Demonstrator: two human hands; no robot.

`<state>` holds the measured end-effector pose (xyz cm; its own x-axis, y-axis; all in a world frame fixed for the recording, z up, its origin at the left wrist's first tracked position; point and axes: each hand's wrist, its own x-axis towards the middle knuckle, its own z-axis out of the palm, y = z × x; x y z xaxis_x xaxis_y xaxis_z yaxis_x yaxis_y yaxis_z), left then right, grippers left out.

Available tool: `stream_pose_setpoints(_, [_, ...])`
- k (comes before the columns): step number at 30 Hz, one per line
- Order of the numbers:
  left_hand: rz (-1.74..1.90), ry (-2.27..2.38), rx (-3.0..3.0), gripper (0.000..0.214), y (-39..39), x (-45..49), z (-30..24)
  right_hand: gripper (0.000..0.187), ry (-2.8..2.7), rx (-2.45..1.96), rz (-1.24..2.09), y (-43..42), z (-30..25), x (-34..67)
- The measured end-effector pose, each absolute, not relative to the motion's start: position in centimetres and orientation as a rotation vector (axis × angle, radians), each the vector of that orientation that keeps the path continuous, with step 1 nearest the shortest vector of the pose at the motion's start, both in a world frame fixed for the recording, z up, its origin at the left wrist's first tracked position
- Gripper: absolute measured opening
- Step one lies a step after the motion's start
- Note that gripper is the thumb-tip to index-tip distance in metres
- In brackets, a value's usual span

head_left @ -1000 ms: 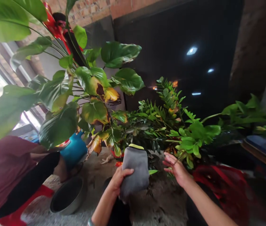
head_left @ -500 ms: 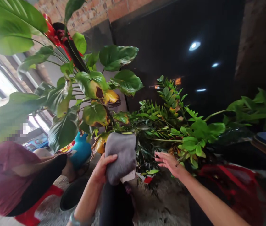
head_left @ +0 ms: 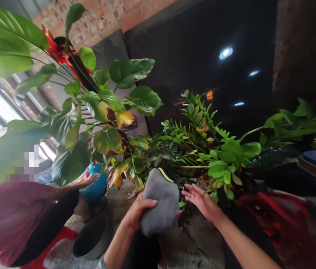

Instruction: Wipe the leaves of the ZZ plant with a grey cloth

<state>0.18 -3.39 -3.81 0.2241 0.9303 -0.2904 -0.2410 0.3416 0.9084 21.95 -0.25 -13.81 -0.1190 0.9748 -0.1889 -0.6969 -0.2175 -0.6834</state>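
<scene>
Left hand (head_left: 138, 211) clamped on grey cloth (head_left: 160, 203); right hand (head_left: 201, 201) bare, fingers spread apart, near plants (head_left: 226, 158)

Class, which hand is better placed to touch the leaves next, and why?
Probably the right hand: it looks empty and open, close to the leaves, while the left hand is gripping the cloth.

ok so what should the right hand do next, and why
Probably ease the right hand over to the gray cloth and take its free side: only the left hand grips it, thumb across the front, while the right hand hangs open and empty just beside it.
</scene>
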Motion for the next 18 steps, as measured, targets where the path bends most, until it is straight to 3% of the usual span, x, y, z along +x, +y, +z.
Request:
stream_pose_setpoints(6, [1.425, 1.026, 0.678, 0.027, 0.2, 0.4, 0.1, 0.040, -0.497, -0.628, 1.666, 0.5, -13.8, 22.1])
stream_pose_setpoints(13, [0.925, 1.139, 0.635, 0.034, -2.7, 2.5, -6.1, 0.030, -0.496, -0.579, 1.701, 0.5, -14.3, 22.2])
stream_pose_setpoints(18, [1.225, 1.108, 0.666, 0.029, -2.0, 0.6, -2.1, 0.034, -0.511, -0.544, 1.741, 0.5, -14.4, 22.2])
